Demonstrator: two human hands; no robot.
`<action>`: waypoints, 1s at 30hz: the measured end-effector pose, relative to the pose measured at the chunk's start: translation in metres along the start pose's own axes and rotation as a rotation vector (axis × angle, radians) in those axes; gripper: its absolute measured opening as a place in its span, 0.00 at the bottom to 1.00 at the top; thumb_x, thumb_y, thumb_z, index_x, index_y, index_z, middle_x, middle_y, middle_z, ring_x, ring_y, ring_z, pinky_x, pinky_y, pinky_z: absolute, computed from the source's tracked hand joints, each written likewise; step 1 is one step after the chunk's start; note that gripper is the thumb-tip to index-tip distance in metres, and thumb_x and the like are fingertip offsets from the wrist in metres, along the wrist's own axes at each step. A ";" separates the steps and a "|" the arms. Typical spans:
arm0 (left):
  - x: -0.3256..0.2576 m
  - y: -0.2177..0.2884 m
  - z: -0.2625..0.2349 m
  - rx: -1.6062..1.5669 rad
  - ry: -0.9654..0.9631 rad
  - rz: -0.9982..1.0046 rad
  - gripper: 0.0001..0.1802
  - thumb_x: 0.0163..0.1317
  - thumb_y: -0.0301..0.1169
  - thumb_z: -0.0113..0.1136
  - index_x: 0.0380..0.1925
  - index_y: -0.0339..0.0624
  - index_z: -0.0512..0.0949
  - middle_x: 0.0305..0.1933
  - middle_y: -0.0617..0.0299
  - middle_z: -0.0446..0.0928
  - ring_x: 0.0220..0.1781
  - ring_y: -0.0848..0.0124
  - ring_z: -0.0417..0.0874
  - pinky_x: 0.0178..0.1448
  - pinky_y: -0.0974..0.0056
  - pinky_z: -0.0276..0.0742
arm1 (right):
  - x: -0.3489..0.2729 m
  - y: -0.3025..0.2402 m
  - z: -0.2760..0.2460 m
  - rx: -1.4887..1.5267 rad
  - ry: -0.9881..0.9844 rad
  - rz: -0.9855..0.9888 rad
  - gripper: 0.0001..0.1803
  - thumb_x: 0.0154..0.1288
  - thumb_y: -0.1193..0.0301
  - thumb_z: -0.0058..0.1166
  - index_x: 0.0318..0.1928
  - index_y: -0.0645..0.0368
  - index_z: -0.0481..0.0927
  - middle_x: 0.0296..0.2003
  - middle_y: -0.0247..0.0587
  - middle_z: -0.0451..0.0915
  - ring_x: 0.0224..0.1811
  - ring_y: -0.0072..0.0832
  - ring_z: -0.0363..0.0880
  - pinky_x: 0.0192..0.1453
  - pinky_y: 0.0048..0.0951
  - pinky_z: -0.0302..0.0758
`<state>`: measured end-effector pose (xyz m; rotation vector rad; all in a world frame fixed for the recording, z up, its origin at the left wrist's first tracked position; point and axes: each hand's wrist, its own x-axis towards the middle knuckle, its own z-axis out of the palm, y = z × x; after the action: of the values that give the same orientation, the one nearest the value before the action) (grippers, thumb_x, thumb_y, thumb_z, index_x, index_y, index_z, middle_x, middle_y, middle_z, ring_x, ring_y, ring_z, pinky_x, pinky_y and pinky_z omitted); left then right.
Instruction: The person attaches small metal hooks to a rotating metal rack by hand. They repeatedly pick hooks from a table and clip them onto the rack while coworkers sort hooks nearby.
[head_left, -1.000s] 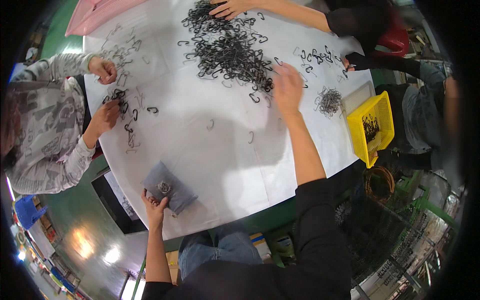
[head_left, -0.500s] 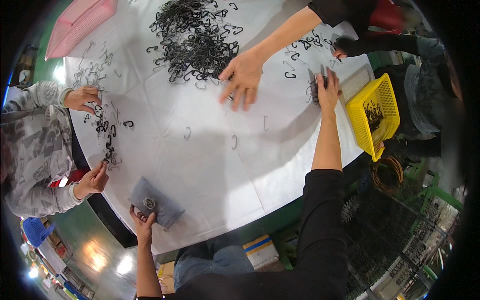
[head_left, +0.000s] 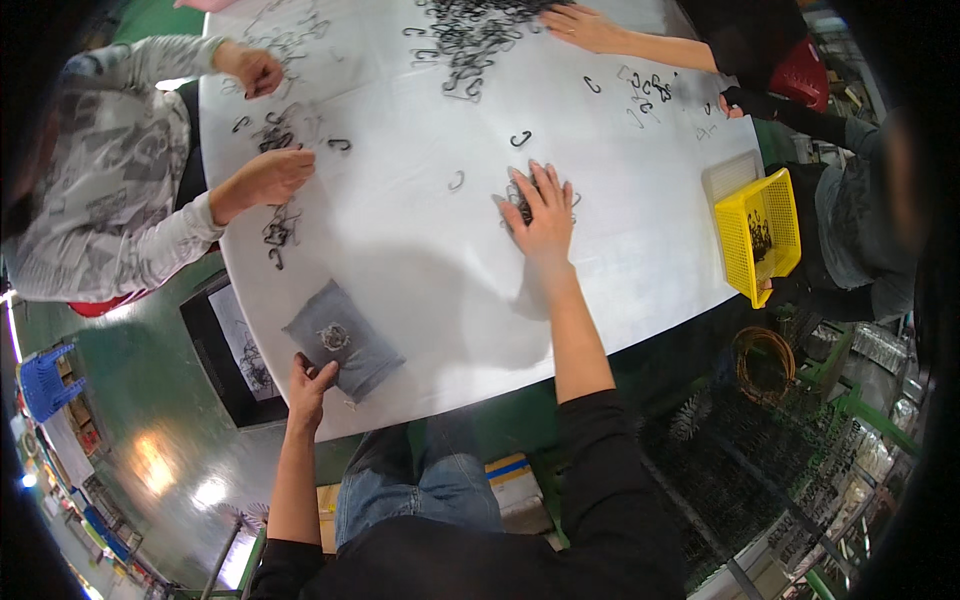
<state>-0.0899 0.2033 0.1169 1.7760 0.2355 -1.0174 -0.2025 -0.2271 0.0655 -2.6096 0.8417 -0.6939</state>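
Observation:
On the white-covered table, my left hand (head_left: 310, 388) pinches the near edge of a flat grey-blue bag (head_left: 365, 350) between thumb and fingers. A round, ragged pale patch sits at the bag's middle. My right hand (head_left: 545, 225) lies palm down with fingers spread over a small cluster of dark wire hooks (head_left: 520, 205), partly hidden beneath it. Just beyond its fingertips lies a single black hook (head_left: 521, 139); a paler hook (head_left: 456, 181) rests to its left. The large black hook pile (head_left: 475, 40) is at the table's far side.
At left, a person's hands (head_left: 275, 178) work over scattered hooks (head_left: 280, 228). Another person's hand (head_left: 585, 28) touches the big pile. A yellow basket (head_left: 735, 240) holding hooks stands at the right edge, beside a third person. Coiled orange tubing (head_left: 765, 360) is below it.
My right hand has moved left from near the yellow basket toward the table's middle, over hooks. My left hand stays on the bag. The whole view has shifted; the person opposite has reached back to the pile.

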 end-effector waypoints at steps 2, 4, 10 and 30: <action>-0.015 -0.013 -0.015 -0.031 -0.024 -0.008 0.26 0.57 0.26 0.66 0.53 0.36 0.65 0.49 0.56 0.73 0.47 0.68 0.78 0.50 0.63 0.76 | -0.002 -0.033 0.016 0.018 0.018 -0.009 0.23 0.58 0.53 0.59 0.54 0.44 0.79 0.62 0.37 0.70 0.69 0.45 0.61 0.70 0.59 0.52; -0.028 -0.025 -0.031 -0.087 -0.031 -0.024 0.26 0.56 0.25 0.65 0.53 0.36 0.64 0.49 0.56 0.73 0.48 0.68 0.78 0.50 0.63 0.76 | 0.002 -0.061 0.037 0.020 -0.007 -0.047 0.24 0.58 0.54 0.59 0.54 0.44 0.79 0.62 0.37 0.71 0.69 0.45 0.61 0.70 0.59 0.52; -0.053 -0.050 -0.075 -0.133 -0.028 -0.013 0.26 0.56 0.24 0.65 0.53 0.37 0.65 0.52 0.55 0.73 0.50 0.67 0.78 0.50 0.63 0.76 | -0.039 -0.150 0.058 0.160 -0.172 -0.203 0.26 0.57 0.54 0.61 0.57 0.41 0.76 0.64 0.36 0.68 0.70 0.43 0.60 0.72 0.59 0.49; -0.128 -0.121 -0.199 -0.275 -0.014 -0.048 0.35 0.53 0.19 0.63 0.61 0.35 0.61 0.59 0.54 0.70 0.60 0.66 0.72 0.65 0.62 0.66 | -0.126 -0.315 0.104 0.154 -0.270 -0.263 0.27 0.60 0.55 0.57 0.59 0.46 0.75 0.65 0.37 0.67 0.70 0.46 0.58 0.71 0.61 0.50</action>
<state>-0.1353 0.4628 0.1499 1.5198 0.3919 -0.9806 -0.0917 0.1097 0.0694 -2.6169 0.3559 -0.4343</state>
